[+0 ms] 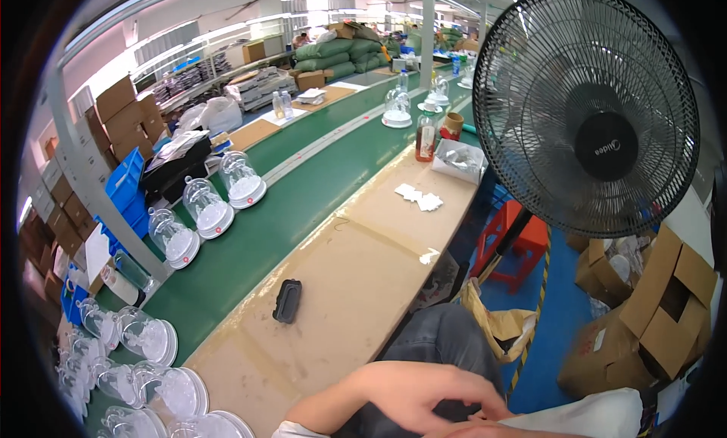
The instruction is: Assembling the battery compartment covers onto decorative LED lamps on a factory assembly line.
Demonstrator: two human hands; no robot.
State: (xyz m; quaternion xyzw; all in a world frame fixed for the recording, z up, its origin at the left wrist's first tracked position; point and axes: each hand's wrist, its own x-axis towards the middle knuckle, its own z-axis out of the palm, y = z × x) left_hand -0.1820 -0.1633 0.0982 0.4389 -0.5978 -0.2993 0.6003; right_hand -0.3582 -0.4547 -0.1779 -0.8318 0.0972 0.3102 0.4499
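The person's left hand [416,395] lies across the lap above dark grey trousers [447,336], its fingers loosely bent and pointing down; no held thing shows, but their undersides are hidden, so I cannot tell whether they grasp anything. The right hand [467,430] meets it at the lower edge and is mostly cut off, so the state of its fingers cannot be told either. Nearest on the tan-topped counter [363,249] is a small black oblong case with rounded corners [288,302], lying near the counter's far edge, apart from both hands. It looks like stiff plastic, probably light and not easily broken; its long sides would give the best hold, thumb on one and fingers on the other. Left of the counter, on a green belt [318,203], a close cluster of clear bell-shaped domes on round white bases [182,392] stands near the left forearm. They look like glass or clear plastic, so they are likely slippery and fragile; the thick base rim seems the safer grip, with a second hand steadying the dome and the small top knob spared any load.
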